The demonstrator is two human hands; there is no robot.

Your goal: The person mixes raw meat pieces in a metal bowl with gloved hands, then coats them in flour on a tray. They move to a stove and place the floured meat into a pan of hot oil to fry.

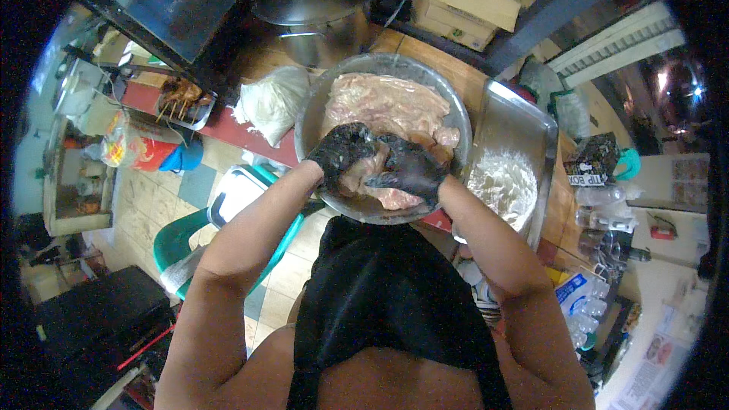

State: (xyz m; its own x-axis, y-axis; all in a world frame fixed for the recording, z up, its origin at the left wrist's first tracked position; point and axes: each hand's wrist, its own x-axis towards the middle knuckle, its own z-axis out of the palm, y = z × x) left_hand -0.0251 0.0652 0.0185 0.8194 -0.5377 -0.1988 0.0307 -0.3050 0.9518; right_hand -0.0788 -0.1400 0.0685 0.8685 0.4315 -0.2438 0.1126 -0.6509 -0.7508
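Note:
A wide round metal basin (459, 91) stands before me, with raw meat pieces (387, 103) spread over its far side. Both my hands wear dark gloves and are inside the near half of the basin. My left hand (347, 151) is curled around the left side of a pale raw meat piece (364, 173). My right hand (411, 169) lies over the right side of that same piece, its fingers pointing left. A pinker end of meat (398, 199) shows below my right hand, near the basin's rim. Parts of the fingers are hidden by the gloves' dark folds and the meat.
Right of the basin is a metal tray (501, 108) holding white powder (504, 185). A white plastic bag (273, 102) sits to the left. Behind stand a lidded steel pot (324, 28) and cardboard boxes (467, 8). Skewered food (185, 97) lies farther left.

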